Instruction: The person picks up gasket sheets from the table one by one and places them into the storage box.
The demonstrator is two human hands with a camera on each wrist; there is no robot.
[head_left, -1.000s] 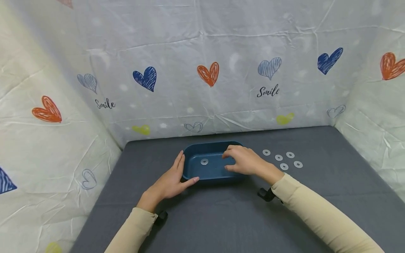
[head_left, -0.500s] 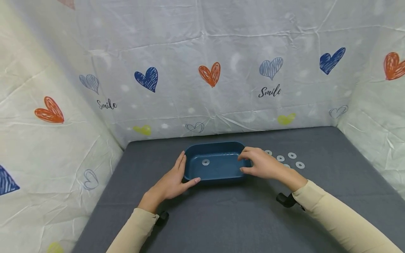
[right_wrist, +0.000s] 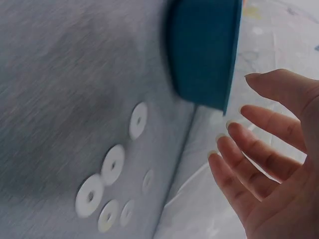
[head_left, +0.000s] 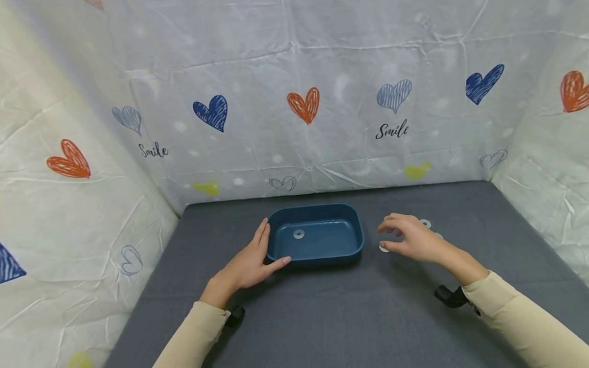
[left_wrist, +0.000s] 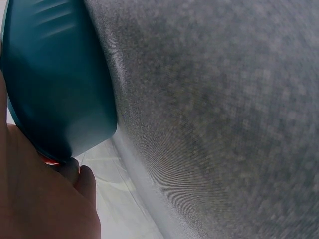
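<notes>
A blue rectangular tray [head_left: 317, 259] sits on the grey table, with one flat washer [head_left: 298, 233] lying inside toward its left. Against the tray's left end rests my left hand [head_left: 246, 263], fingers straight along the side and thumb at the near rim. To the right of the tray, my right hand [head_left: 411, 240] hovers over loose washers, fingers loosely bent and nothing between them. One washer [head_left: 383, 249] shows just below its thumb; another washer [head_left: 425, 223] peeks out behind the hand. In the right wrist view several pale washers [right_wrist: 113, 164] lie flat on the cloth.
Grey cloth [head_left: 322, 317] covers the table. A white curtain [head_left: 257, 76] printed with hearts hangs behind it and along both sides. Dark wrist-worn devices sit below the cuffs, the right device [head_left: 450, 296] close above the table.
My right hand has moved right, out from over the tray to above the loose washers, uncovering the tray's right end. My left hand and the tray stay in place.
</notes>
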